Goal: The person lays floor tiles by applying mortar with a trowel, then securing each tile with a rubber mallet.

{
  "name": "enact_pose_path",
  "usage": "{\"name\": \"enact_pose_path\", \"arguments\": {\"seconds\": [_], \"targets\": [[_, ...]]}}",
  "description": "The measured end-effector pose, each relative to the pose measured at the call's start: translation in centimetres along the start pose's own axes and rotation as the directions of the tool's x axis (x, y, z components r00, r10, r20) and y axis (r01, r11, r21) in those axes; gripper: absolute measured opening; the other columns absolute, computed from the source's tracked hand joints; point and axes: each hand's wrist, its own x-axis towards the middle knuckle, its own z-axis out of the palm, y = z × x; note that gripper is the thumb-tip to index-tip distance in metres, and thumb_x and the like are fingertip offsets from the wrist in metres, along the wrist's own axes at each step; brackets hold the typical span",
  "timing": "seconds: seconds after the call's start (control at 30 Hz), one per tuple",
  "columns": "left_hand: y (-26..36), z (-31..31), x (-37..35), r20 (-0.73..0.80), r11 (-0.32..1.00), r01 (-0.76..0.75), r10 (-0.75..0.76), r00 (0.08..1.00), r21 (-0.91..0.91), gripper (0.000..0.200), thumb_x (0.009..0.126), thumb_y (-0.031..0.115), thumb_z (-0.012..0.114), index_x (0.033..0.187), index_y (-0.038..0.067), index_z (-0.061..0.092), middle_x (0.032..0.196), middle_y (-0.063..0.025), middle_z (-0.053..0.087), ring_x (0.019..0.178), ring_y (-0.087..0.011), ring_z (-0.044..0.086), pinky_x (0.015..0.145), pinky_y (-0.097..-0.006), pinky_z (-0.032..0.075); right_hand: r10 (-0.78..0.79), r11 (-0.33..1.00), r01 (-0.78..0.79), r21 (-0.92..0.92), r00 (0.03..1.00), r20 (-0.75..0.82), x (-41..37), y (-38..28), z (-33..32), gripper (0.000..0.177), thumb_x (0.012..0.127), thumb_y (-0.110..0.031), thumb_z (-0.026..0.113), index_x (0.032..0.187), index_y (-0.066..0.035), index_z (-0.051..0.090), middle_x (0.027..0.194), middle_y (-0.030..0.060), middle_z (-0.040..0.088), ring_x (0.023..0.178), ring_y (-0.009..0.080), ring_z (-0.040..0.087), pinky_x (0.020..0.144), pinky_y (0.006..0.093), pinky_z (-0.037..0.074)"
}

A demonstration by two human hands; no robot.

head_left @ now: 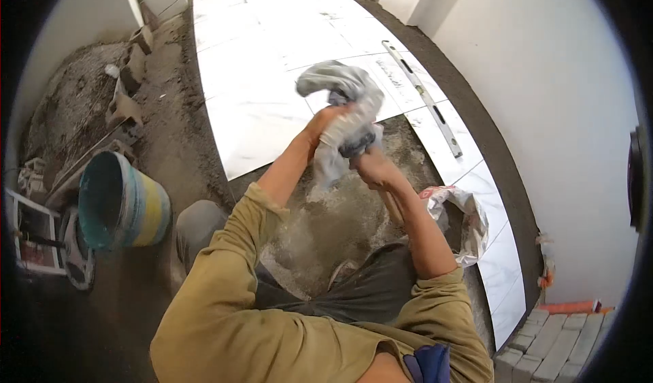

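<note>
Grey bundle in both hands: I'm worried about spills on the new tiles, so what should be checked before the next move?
1. Grip: left hand and right hand both clench the grey bundle: ok.
2. What the bundle contains: cannot tell.
3. Bundle held above the mortar patch, not the white tiles: cannot tell.
4. Spirit level lies on the tiles, clear of both hands: ok.
5. Open bag sits beside the right arm, off the bundle: ok.
</note>
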Motion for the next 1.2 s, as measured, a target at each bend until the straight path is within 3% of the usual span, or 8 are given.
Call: {"name": "enact_pose_path", "arguments": {"seconds": [0.07, 0.23, 0.27, 0.6, 0.7, 0.77, 1.07, 1.2], "targets": [[0.9, 1.9, -0.6, -0.060, 0.806, 0.163, -0.157, 0.986, 0.570, 0.035, 0.086, 0.030, 0.062, 0.100, -0.002, 0.065, 0.094, -0.0082, 0.066, 0.083, -0.0191, 0.061, 0.074, -0.0318, 0.048, -0.378, 0.863, 0.310, -0.398, 0.920, -0.104, 2.8, 4.4, -0.2, 0.034, 0.079, -0.025, 0.056, 0.095, 0.005, 0.059, 0.083, 0.0211, 0.063, 0.072, 0.0322, 0.061, 0.065, 0.0404, 0.048], [-4.2, 7.0, 0.1, -0.227, 0.555, -0.284, 0.678, 0.699, 0.782, 0.048, 0.092, 0.042, 0.055, 0.079, -0.003, 0.067, 0.064, -0.0150, 0.065, 0.061, -0.0240, 0.063, 0.058, -0.0384, 0.048, -0.477, 0.819, 0.349, -0.455, 0.855, -0.203, 0.6, 1.7, -4.1, 0.036, 0.072, -0.020, 0.061, 0.099, 0.004, 0.063, 0.090, 0.0274, 0.065, 0.090, 0.0394, 0.065, 0.078, 0.0438, 0.051], [-2.9, 6.3, 0.2, -0.338, 0.582, 0.067, 0.371, 0.865, 0.810, 0.044, 0.093, 0.040, 0.055, 0.080, -0.001, 0.068, 0.065, -0.0090, 0.065, 0.058, -0.0185, 0.060, 0.055, -0.0357, 0.046, -0.430, 0.839, 0.234, -0.491, 0.838, -0.335, 1.2, 1.1, -5.2, 0.034, 0.070, -0.019, 0.062, 0.094, 0.006, 0.062, 0.082, 0.0272, 0.065, 0.082, 0.0393, 0.065, 0.072, 0.0430, 0.052], [4.3, 1.2, -3.8, -0.253, 0.787, -0.083, 0.294, 0.922, 0.611, 0.057, 0.087, 0.034, 0.064, 0.118, -0.011, 0.049, 0.109, -0.0193, 0.061, 0.092, -0.0244, 0.062, 0.081, -0.0374, 0.052, 0.055, 0.890, 0.285, 0.355, 0.706, -0.706, -21.7, 12.3, -21.7, 0.027, 0.091, -0.032, 0.061, 0.092, -0.006, 0.051, 0.057, -0.0089, 0.042, 0.038, 0.0007, 0.035, 0.029, 0.0180, 0.025], [8.3, 4.2, -4.7, -0.099, 0.408, 0.113, -0.054, 0.994, 0.906, 0.048, 0.085, 0.031, 0.065, 0.111, -0.007, 0.054, 0.107, -0.0201, 0.061, 0.093, -0.0306, 0.061, 0.080, -0.0427, 0.048, 0.230, 0.969, -0.190, 0.156, 0.474, -0.850, -23.0, 24.8, -29.6, 0.035, 0.086, -0.032, 0.057, 0.093, 0.002, 0.062, 0.067, 0.0062, 0.058, 0.047, 0.0161, 0.049, 0.045, 0.0323, 0.043], [8.3, 5.3, -5.9, -0.038, -0.452, -0.004, -0.084, 0.996, 0.892, 0.041, 0.081, 0.024, 0.064, 0.107, -0.006, 0.055, 0.104, -0.0224, 0.060, 0.098, -0.0387, 0.057, 0.083, -0.0457, 0.044, 0.246, 0.884, -0.465, 0.054, 0.362, -0.899, -21.2, 34.1, -35.0, 0.031, 0.082, -0.026, 0.058, 0.094, 0.003, 0.062, 0.069, 0.0137, 0.063, 0.051, 0.0241, 0.059, 0.049, 0.0370, 0.049], [10.8, 8.4, -6.3, -0.236, -0.193, 0.232, 0.003, 0.972, 0.953, 0.062, 0.072, 0.003, 0.056, 0.133, 0.002, 0.044, 0.119, -0.0221, 0.058, 0.110, -0.0355, 0.056, 0.097, -0.0407, 0.041, 0.009, 0.746, -0.640, -0.183, 0.285, -0.959, -16.0, 56.6, -40.7, 0.024, 0.073, -0.014, 0.061, 0.090, 0.003, 0.059, 0.090, 0.0266, 0.064, 0.087, 0.0425, 0.063, 0.078, 0.0472, 0.051], [7.3, 8.3, -1.8, 0.170, 0.087, -0.190, 0.192, 0.966, 0.978, 0.053, 0.079, 0.011, 0.062, 0.130, 0.003, 0.050, 0.117, -0.0149, 0.061, 0.107, -0.0246, 0.059, 0.093, -0.0346, 0.044, 0.231, 0.564, -0.826, 0.014, 0.142, -0.962, -14.2, 45.4, -42.1, 0.047, 0.080, -0.029, 0.064, 0.116, 0.000, 0.056, 0.113, 0.0296, 0.057, 0.104, 0.0424, 0.057, 0.086, 0.0445, 0.049]]}}
